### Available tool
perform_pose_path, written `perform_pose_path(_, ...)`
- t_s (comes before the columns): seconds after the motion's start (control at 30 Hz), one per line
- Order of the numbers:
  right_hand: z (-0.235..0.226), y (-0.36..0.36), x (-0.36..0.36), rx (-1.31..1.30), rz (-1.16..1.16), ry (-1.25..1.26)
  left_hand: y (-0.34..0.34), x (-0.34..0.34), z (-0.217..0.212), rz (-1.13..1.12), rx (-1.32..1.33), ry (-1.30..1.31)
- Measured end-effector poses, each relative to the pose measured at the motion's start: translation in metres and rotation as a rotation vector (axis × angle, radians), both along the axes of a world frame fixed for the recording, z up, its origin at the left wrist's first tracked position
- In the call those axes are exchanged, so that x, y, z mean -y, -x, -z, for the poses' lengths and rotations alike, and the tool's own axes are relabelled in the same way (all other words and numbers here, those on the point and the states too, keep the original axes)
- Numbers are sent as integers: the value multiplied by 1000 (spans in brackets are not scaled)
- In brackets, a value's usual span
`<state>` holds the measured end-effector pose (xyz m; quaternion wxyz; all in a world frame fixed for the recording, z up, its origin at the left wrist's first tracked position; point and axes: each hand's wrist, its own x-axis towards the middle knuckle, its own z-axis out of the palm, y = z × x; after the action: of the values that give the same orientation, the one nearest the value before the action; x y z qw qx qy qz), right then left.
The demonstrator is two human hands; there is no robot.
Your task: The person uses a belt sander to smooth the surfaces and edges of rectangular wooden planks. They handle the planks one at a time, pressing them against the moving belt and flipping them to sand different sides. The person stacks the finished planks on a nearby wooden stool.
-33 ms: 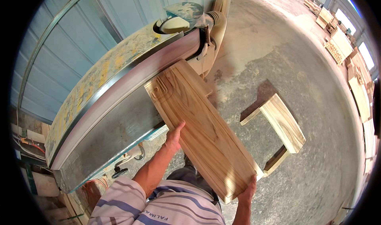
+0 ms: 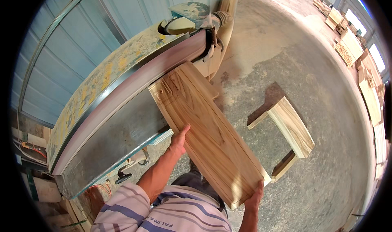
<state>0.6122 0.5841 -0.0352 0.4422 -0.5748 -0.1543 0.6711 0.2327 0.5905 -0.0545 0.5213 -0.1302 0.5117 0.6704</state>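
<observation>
A long wooden board [image 2: 212, 138] with grooves along its edges and a recessed slot at its far end slants across the middle. My left hand [image 2: 179, 138] grips its left long edge, thumb on the top face and the other fingers hidden below. My right hand [image 2: 256, 194] holds the near right corner, its fingers mostly out of sight underneath. The far end lies over the metal table [image 2: 110, 140] of a belt sander and meets or nearly meets the pinkish sanding belt [image 2: 130, 87]; exact contact I cannot tell. A wooden part juts out beneath the board's far right side.
On the concrete floor to the right stands a U-shaped wooden piece [image 2: 292, 127]. The sander's paint-worn housing [image 2: 110, 66] and a ribbed hose [image 2: 223, 18] rise before a blue panelled wall [image 2: 73, 40]. A black hand crank [image 2: 123, 177] sits under the table. Stacked timber [image 2: 349, 48] lines the far right.
</observation>
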Motion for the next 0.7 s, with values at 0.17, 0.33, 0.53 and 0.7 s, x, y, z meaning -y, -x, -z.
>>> perform_pose_path(0.17, 5, 16, -5, -29, -11, 14, 19, -5, -5, 29, -36, 24)
perform_pose_path(0.33, 5, 25, -6, 21, 13, 29, 24, -3, 1, 46, -56, 45)
perform_pose_path(0.53, -8, 31, -6, 11, 17, 63, 24, -5, -1, 49, -63, 56)
perform_pose_path(0.7, -20, 39, -6, 23, 13, -26, 28, 1, 25, 58, -87, -55)
